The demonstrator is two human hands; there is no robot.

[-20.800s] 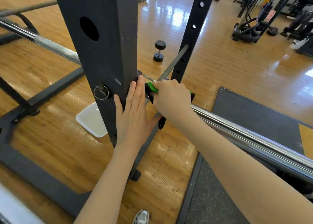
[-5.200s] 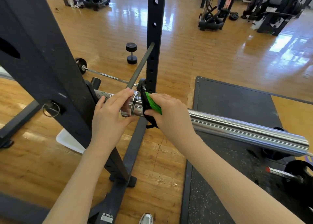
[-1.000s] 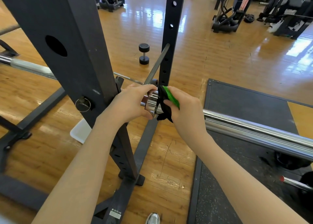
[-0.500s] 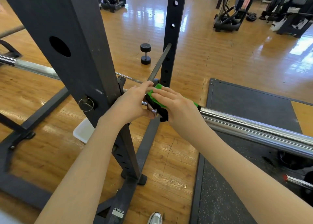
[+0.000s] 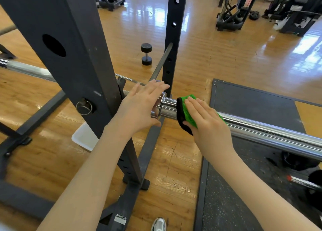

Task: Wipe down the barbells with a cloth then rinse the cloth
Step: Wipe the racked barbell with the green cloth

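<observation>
Cloth [image 5: 189, 112] is lying over the top of the bar [image 5: 264, 131], just beside the collar [image 5: 157, 107]. The right hand [image 5: 207, 124] is pressing it down with flat fingers held close together. The left hand [image 5: 139, 107] is cupping the collar, fingers straight and a little spread, thumb underneath. The cloth looks soft and floppy, so wrapping it round the bar should be working best. The bar looks heavy, hard and slippery, and it is sitting on the rack [image 5: 69, 56].
</observation>
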